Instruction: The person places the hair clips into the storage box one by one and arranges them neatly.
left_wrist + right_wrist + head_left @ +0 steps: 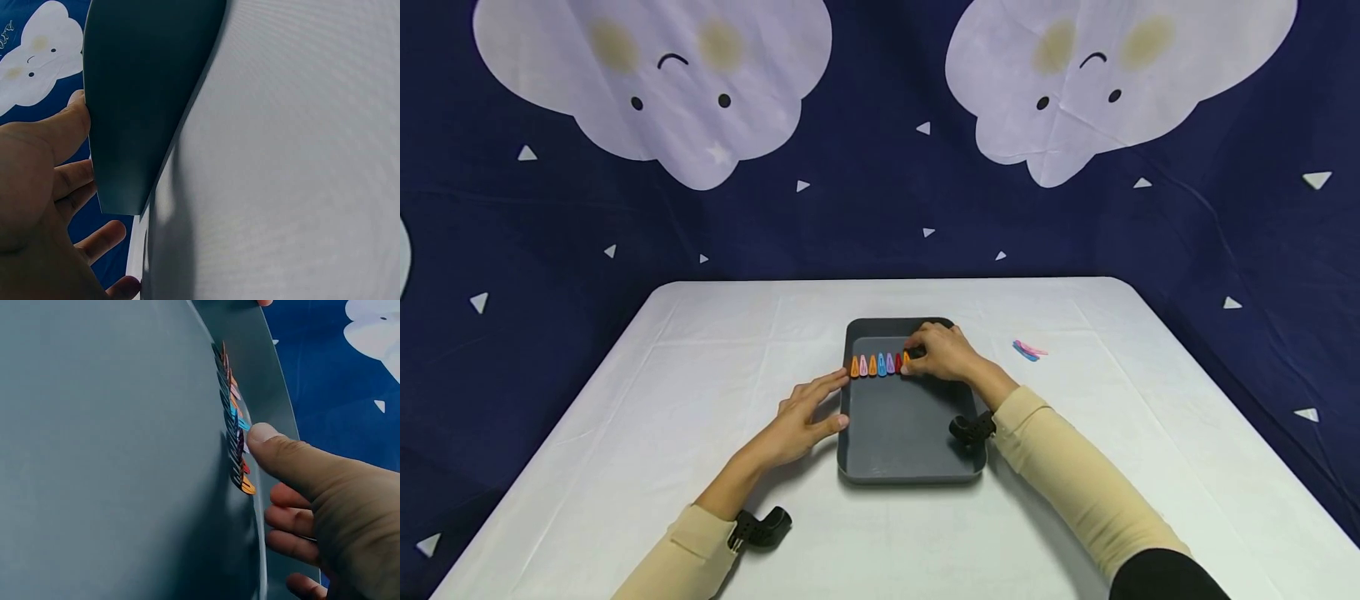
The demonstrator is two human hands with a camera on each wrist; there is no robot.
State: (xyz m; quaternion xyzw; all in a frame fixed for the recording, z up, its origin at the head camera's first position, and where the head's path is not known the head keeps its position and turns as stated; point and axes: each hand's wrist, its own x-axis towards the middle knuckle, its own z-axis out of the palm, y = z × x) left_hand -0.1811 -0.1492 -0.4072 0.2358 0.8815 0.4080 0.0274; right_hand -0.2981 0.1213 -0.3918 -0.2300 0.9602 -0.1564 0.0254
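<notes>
While two cream sleeves [688,550] lie along the near part of the white-covered table [880,533], a black strap-on device [763,529] shows at each wrist. Nearest of the hands is the left hand [797,423], at the left side of a dark grey tray [910,437]; its thumb and fingers are spread and fairly straight, touching the outer wall and rim without curling round anything. Farther up, the right hand [947,352] reaches over the tray's right side, thumb and fingers parted with a gap between them in the right wrist view, nothing clearly in their grip; whether a fingertip touches the nearest clip cannot be told. Across the upper part of the tray stands a row of seven hair clips [882,365], side by side: orange, pink, orange, blue, purple, red and, at the right end beside the thumb, another orange clip [248,486]. On the table to the right, well apart from the tray, lie loose pink and blue clips [1028,351]. Behind hangs a navy backdrop [880,208] with white triangles and pale clouds [662,75], their printed faces upside down; cursive white lettering [6,34] is cut off at the left wrist view's edge, too partial to read.
</notes>
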